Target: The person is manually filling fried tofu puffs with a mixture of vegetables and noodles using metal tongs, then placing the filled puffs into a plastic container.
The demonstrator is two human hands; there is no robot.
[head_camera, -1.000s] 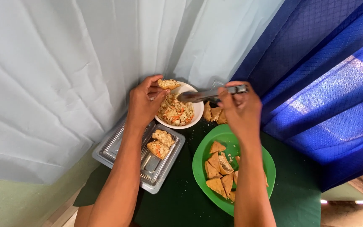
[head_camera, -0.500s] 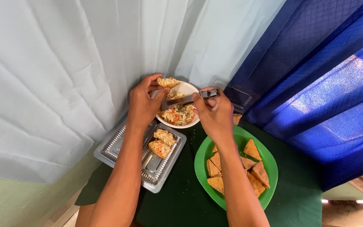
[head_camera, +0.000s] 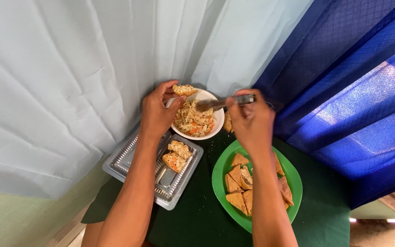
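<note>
My left hand holds a stuffed fried tofu piece over the rim of a white bowl of shredded vegetable filling. My right hand grips a metal spoon whose tip reaches into the filling. Below the left hand lies a clear plastic tray with two filled tofu pieces. A green plate with several fried tofu triangles sits under my right forearm.
Everything rests on a small dark green table. A pale curtain hangs behind on the left and a blue cloth on the right. More tofu lies behind the bowl.
My right hand has moved left with the spoon, from beyond the bowl's right side to the filling. The left hand still holds its tofu piece at the bowl's rim.
</note>
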